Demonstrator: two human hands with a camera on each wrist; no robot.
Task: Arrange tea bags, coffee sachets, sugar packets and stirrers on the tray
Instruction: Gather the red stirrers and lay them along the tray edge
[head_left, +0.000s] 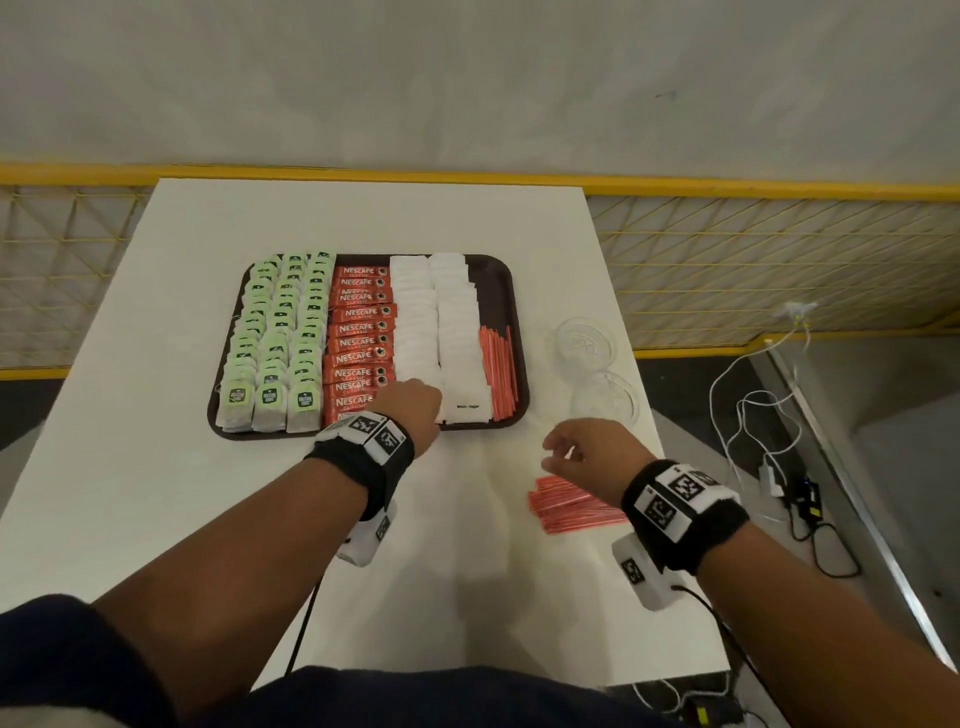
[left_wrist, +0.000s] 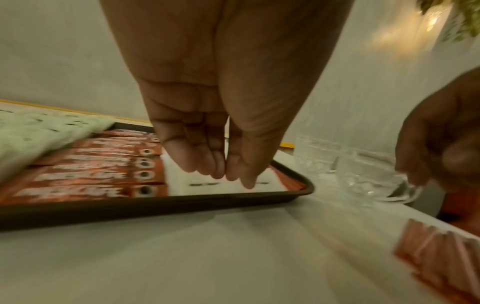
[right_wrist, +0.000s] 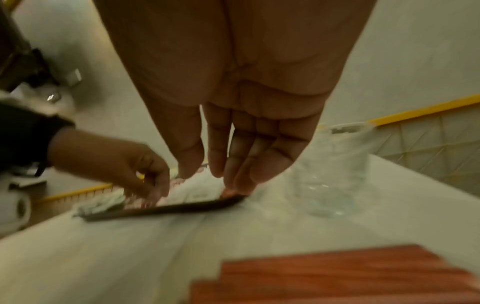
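Note:
A dark brown tray (head_left: 270, 435) holds columns of green tea bags (head_left: 275, 343), red coffee sachets (head_left: 358, 327), white sugar packets (head_left: 436, 322) and orange stirrers (head_left: 498, 369). My left hand (head_left: 415, 402) reaches over the tray's near edge. Its fingers point down, and their tips (left_wrist: 244, 181) touch the nearest sugar packets (left_wrist: 182, 181); I see nothing pinched. My right hand (head_left: 563, 449) hovers above the table with relaxed fingers, empty, just beyond a loose pile of orange stirrers (head_left: 571, 506). That pile is blurred in the right wrist view (right_wrist: 337, 273).
Two clear glasses (head_left: 587, 338) (head_left: 608, 397) stand on the white table (head_left: 208, 519) right of the tray, close to the table's right edge. A yellow mesh fence runs behind the table. White cables lie on the floor at the right.

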